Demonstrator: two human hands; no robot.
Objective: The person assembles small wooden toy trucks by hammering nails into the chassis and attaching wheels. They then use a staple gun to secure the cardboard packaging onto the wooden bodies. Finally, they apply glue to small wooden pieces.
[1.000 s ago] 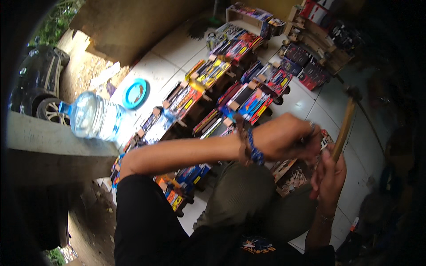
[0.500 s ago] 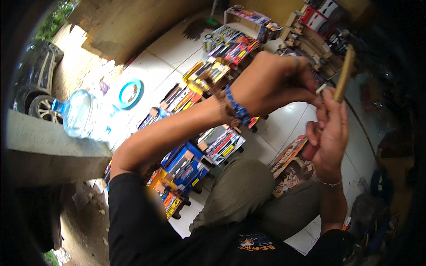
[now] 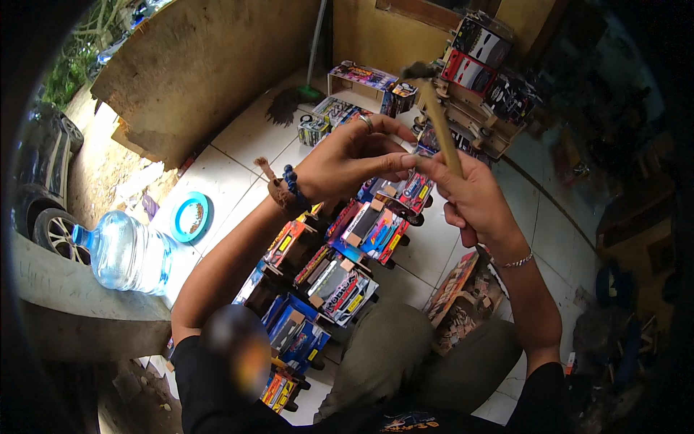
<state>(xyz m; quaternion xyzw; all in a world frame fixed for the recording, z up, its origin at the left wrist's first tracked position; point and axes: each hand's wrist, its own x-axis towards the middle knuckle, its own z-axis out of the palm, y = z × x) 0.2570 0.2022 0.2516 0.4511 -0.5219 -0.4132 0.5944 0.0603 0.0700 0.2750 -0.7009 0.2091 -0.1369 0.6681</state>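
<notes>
My right hand [image 3: 473, 199] is closed around the wooden handle of a hammer [image 3: 442, 130], whose dark head points up and away. At its raised thumb, the fingertips of my left hand [image 3: 354, 159] come together in a pinch, touching or almost touching the right thumb. Whatever small thing lies between those fingertips is too small to make out. Both hands are held up over rows of colourful toy trucks [image 3: 343, 289] standing on the floor.
An open box of small wooden pieces [image 3: 466, 311] sits by my knee. At the left are a large clear water bottle [image 3: 130, 253] and a blue-rimmed dish [image 3: 207, 217] with small bits in it. A broom [image 3: 285, 105] stands at the back; stacked trucks [image 3: 477, 61] are at the far right.
Both hands have shifted left in the picture, and the view has turned. The hammer's head now shows. A small pale piece seen earlier at the fingertips is no longer distinct.
</notes>
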